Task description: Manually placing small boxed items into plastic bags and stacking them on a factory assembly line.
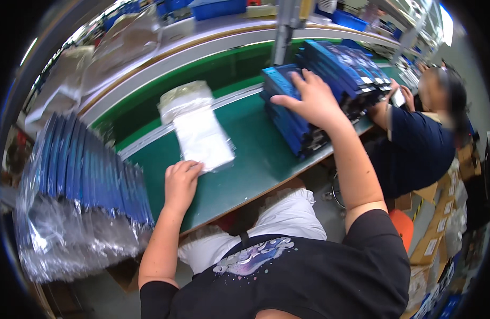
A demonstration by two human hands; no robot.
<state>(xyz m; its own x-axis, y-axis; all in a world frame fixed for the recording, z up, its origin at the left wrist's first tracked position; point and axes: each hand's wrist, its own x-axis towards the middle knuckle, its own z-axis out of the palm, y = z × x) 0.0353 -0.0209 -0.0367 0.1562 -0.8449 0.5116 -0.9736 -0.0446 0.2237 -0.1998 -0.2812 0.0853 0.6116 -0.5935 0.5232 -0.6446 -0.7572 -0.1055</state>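
Note:
A stack of clear plastic bags with a white sheet-like face lies on the green tabletop in front of me. My left hand is at its near corner, with the fingers bent together on the bag's edge. My right hand is over a stack of flat blue boxes on the right, thumb and fingers spread, holding nothing. Whether its fingertips touch the top box, I cannot tell. Behind that stack stands a taller pile of blue boxes with printed faces.
At the left, a row of blue boxes in clear film stands close to the table. A metal post and a shelf with blue bins rise behind. A co-worker sits at the right, near brown cartons.

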